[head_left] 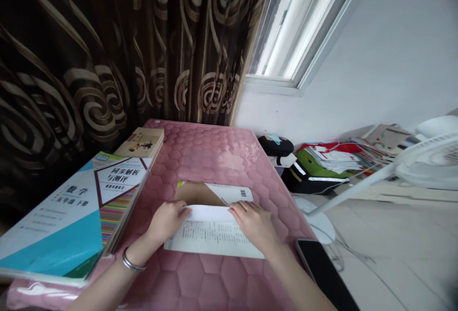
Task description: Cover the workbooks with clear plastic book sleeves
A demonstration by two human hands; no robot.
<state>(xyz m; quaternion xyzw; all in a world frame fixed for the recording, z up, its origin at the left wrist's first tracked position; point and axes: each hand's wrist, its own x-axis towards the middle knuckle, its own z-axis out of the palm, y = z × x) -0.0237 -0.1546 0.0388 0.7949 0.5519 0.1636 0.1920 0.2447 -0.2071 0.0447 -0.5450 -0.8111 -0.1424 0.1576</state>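
A thin paper booklet (218,239) lies on the pink padded surface in front of me, its lower part covered in printed text. Across its middle runs a white paper strip, which looks like a folded or lifted edge (209,213). My left hand (168,222) pinches the strip's left end, with a silver bangle on that wrist. At the right end, my right hand (255,222) grips the same strip, fingers lying over it. Behind the strip a brown and white cover with a barcode (245,192) shows. The fingertips' undersides are hidden.
To the left stands a stack of books, topped by a blue and white workbook (71,220), with a tan book (141,141) behind. A dark phone-like slab (324,273) lies at the right edge. Beyond are a white fan (425,158), bags and papers (332,160), and a patterned curtain (161,39).
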